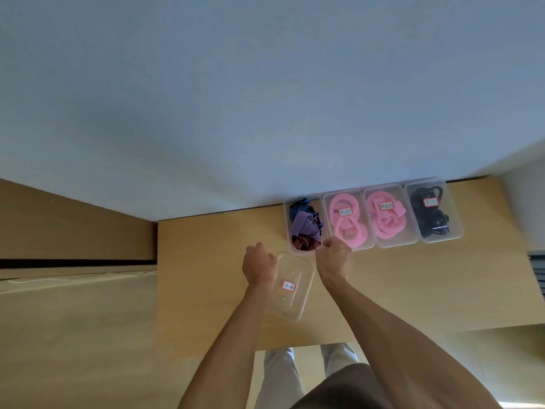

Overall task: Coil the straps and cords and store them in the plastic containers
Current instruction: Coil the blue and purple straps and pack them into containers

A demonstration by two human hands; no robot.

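Four clear plastic containers [373, 215] stood in a row along the bench's [212, 237] far edge, against the wall; the bench lay bare toward its left edge and right corner. Three carried labelled lids; the leftmost container [303, 224] was open, holding striped and purple straps [303, 228]. Its lid [292, 287] lay nearer the front edge. The left hand [259, 265] curled at the lid's far left corner — whether its grip actually held the lid, I could not tell. The right hand [334, 256] was fisted over the open container's near corner — its fingers hidden, contents unclear. Labels were unreadable.
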